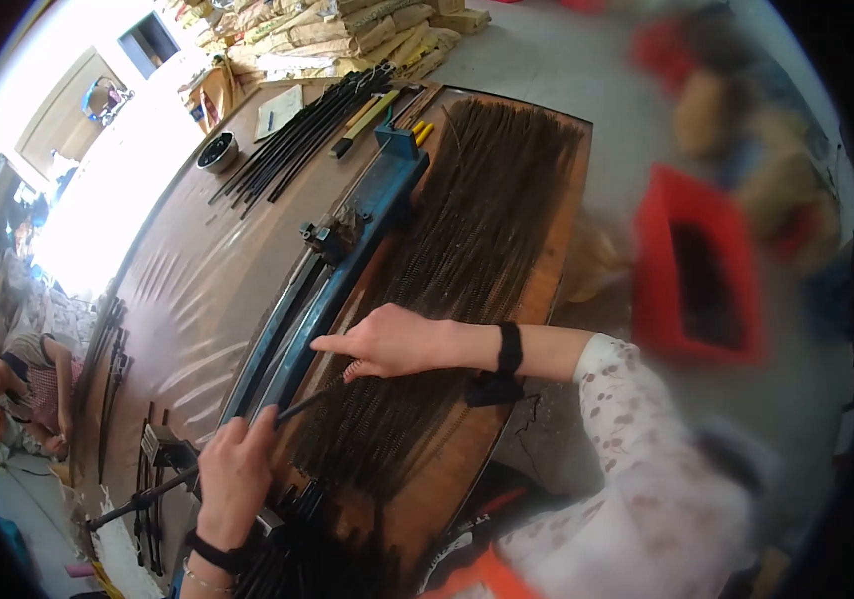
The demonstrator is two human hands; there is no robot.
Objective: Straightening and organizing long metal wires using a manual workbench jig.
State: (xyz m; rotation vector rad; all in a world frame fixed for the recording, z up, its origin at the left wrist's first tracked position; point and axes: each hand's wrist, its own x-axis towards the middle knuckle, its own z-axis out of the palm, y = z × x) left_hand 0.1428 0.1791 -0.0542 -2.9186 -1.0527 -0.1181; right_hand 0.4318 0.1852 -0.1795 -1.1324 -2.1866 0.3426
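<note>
My left hand (235,477) is closed around a long black rod (137,504), which passes through the fist and slopes up toward the right. Near the rod's upper end, my right hand (387,341) points its index finger over the blue rail while its other fingers curl in. A thin coil spring (353,368) shows at the thumb, pinched there. Under and beyond the right hand lies a broad layer of long dark coil springs (477,210). The long blue metal fixture (372,215) runs beside them, with a small metal clamp block (332,238) on it.
On the film-covered table (182,270) lie black rods (292,140), a bowl of small dark parts (215,153) and a notepad (279,112). More black rods (297,529) crowd the near edge. A red bin (706,270) stands right. Another person (32,384) works at left.
</note>
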